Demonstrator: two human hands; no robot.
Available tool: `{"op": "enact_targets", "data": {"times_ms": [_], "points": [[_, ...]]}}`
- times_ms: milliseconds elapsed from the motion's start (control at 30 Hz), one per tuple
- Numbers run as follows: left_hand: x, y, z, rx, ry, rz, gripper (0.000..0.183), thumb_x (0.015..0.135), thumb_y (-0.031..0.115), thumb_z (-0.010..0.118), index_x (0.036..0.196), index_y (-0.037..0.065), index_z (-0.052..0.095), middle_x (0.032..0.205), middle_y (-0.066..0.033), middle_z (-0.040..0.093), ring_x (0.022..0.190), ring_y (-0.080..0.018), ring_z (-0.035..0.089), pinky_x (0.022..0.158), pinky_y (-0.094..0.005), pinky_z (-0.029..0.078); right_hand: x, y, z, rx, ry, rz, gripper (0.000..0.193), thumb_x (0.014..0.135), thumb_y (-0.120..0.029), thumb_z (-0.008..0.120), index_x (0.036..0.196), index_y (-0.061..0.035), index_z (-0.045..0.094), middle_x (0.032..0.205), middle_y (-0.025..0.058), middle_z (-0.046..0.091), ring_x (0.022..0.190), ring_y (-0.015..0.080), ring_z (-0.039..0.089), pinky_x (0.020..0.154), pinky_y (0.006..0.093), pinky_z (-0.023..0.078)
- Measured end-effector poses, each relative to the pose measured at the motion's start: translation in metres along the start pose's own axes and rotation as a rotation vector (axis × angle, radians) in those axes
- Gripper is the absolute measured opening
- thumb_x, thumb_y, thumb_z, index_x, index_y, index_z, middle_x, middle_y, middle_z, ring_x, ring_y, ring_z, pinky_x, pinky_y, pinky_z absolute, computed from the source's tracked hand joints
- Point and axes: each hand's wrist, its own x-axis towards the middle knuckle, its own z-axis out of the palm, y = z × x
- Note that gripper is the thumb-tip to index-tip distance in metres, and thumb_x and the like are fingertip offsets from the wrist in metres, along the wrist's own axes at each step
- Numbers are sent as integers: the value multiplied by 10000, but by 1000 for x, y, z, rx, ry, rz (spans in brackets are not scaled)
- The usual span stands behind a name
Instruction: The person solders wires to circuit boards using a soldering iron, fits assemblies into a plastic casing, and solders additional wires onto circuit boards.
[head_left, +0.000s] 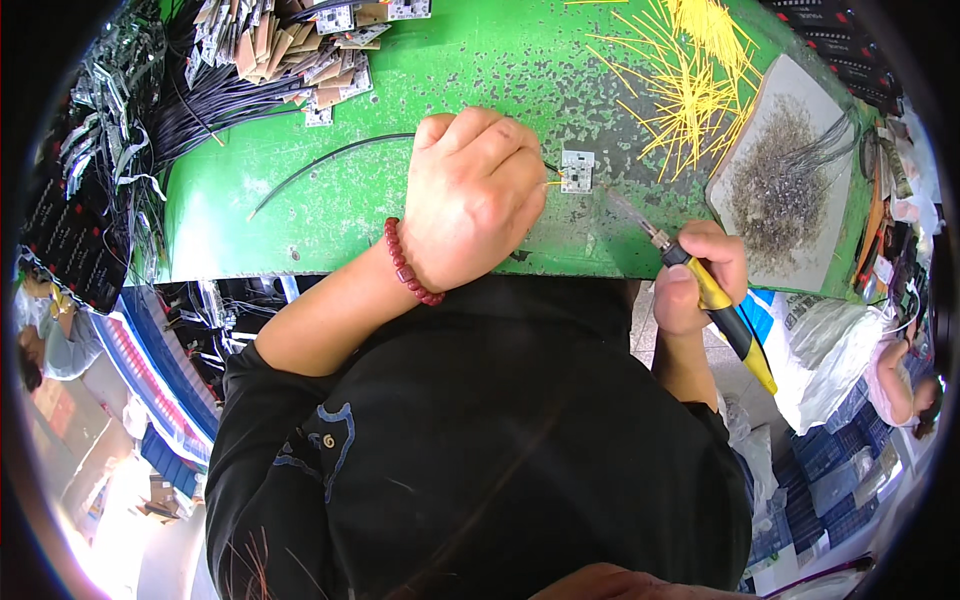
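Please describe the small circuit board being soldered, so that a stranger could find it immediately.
On the worn green table, look between the left hand and the yellow-handled soldering iron. The small white square circuit board lies there alone, unlike the heaped boards at the far left.

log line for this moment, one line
left hand: holds yellow wire at small circuit board | right hand: holds soldering iron, tip at board

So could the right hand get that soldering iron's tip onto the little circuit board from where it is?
Probably yes. The right hand holds the soldering iron with its tip already close beside the small circuit board; the bench between looks bare, and the left hand sits on the board's other side.
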Motion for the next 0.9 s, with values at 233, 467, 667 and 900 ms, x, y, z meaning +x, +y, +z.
{"op": "enact_targets", "data": {"times_ms": [233, 467, 667, 900], "points": [[10, 1, -7, -54, -44, 4, 142, 663, 72, 729, 723, 110, 606, 848, -5, 623, 837, -220, 585, 744, -351, 403, 5, 8, -16, 1, 89, -41, 321, 811, -226, 715, 925, 21, 546, 783, 71, 532, 657, 122, 448, 581, 258, 344], [91, -19, 20, -137, -151, 151, 117, 732, 73, 703, 816, 41, 628, 824, -99, 602, 772, -308, 602, 668, -392, 489, 3, 14, -21, 33, 154, -44, 307, 808, -211, 706, 950, 6, 543, 809, 72, 529, 680, 121, 440, 615, 254, 348], [117, -35, 32, 8, -272, 339, 104, 764, 86, 685, 814, 51, 601, 824, -84, 592, 787, -307, 589, 709, -403, 458, 3, 15, -21, 53, 160, -58, 279, 803, -172, 696, 959, 3, 543, 811, 62, 521, 681, 109, 444, 616, 244, 352], [90, -16, 1, 13, -178, 163, 96, 803, 79, 666, 832, 51, 578, 771, -74, 623, 720, -281, 599, 666, -383, 459, 2, 15, -22, 65, 168, -29, 281, 807, -179, 689, 961, 1, 539, 807, 63, 519, 677, 107, 435, 611, 244, 344]]}}
